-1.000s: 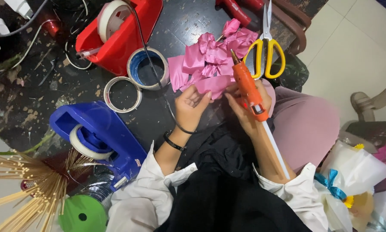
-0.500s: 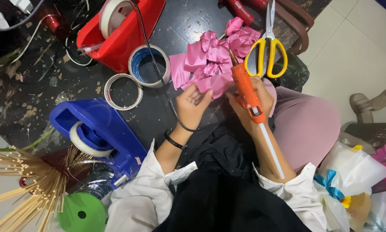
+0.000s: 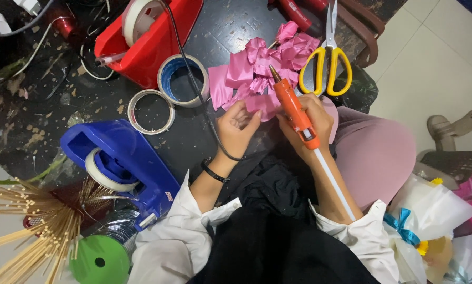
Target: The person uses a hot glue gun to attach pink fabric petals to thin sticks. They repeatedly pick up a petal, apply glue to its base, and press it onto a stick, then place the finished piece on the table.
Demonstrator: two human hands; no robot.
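Observation:
My right hand grips an orange glue gun with a white glue stick trailing back over my forearm; its nozzle points at a pile of pink ribbon pieces. My left hand pinches the near edge of a pink ribbon piece just left of the gun. Both hands work at the edge of a dark, scuffed table. A black cord runs past my left wrist.
Yellow-handled scissors lie beyond the ribbons. A red tape dispenser, two tape rolls, a blue tape dispenser, bamboo skewers and a green spool lie left. Wrapped bouquets sit at right.
My right hand has shifted the glue gun slightly, its nozzle staying over the ribbons. My left hand keeps hold of the pink piece.

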